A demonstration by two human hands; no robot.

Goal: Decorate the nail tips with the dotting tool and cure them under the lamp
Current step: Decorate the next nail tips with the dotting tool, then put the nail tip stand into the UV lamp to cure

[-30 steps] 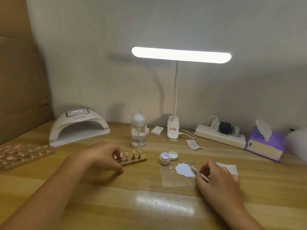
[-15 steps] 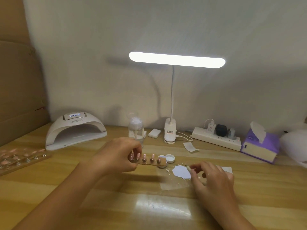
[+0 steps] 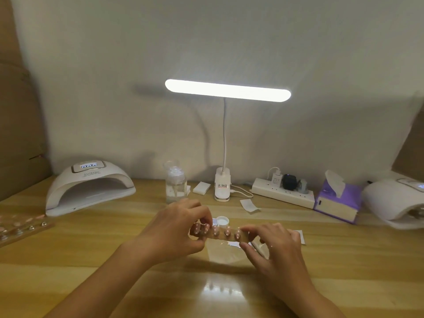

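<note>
Near the middle of the bench (image 3: 114, 249), just above a clear film (image 3: 220, 255), both hands carry a wooden strip (image 3: 221, 236) that bears the nail tips (image 3: 215, 230). The left hand (image 3: 176, 230) curls round the strip's left end. The right hand (image 3: 275, 249) pinches the right end between a finger on top and the thumb beneath. A thin pale stick under the right fingers looks like the dotting tool (image 3: 258, 249); I cannot tell whether it is gripped or lies on the film.

The step in hand seems to be bringing the strip close to the white gel (image 3: 232, 243) on the film for dotting. To do it well, the strip should come to rest level and steady, tips facing up. The left hand should then hold it alone, so the right is free to work the tool. Fingers should stay on the wood, clear of the tip surfaces, since any wet gel would likely smear. The curing lamp (image 3: 89, 189) stands open at the far left, well apart, so the carry there should be kept flat.

Counted: one strip with five tips, one small jar (image 3: 214, 222) with one lid (image 3: 223, 221) beside it, one desk lamp (image 3: 227, 90), and two curing lamps, the second (image 3: 394, 203) at the right edge. One more rack of tips (image 3: 20, 228) lies at the left edge; its tips are too blurred to count.
</note>
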